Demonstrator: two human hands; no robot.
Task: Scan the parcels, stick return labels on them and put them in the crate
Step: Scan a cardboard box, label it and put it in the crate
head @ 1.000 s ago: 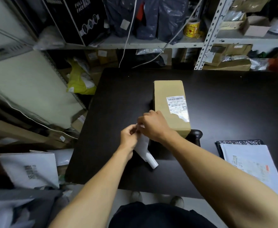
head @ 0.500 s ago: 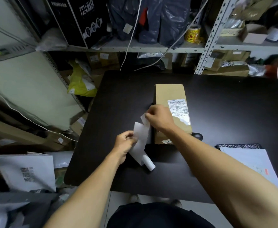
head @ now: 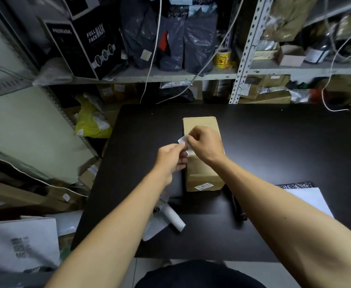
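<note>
Both forearms stretched forward over a black table (head: 274, 142), left hand (head: 171, 157) and right hand (head: 204, 145) meeting above a brown cardboard parcel (head: 201, 175), fingertips of each pinching a small white label (head: 182, 140) between them. Parcel plain and rectangular, a numbered sticker (head: 203, 186) on its near end, lying flat mid-table, long axis running away from the body toward the shelves (head: 170, 74). Label roll (head: 173, 219) resting near the table's front edge.
</note>
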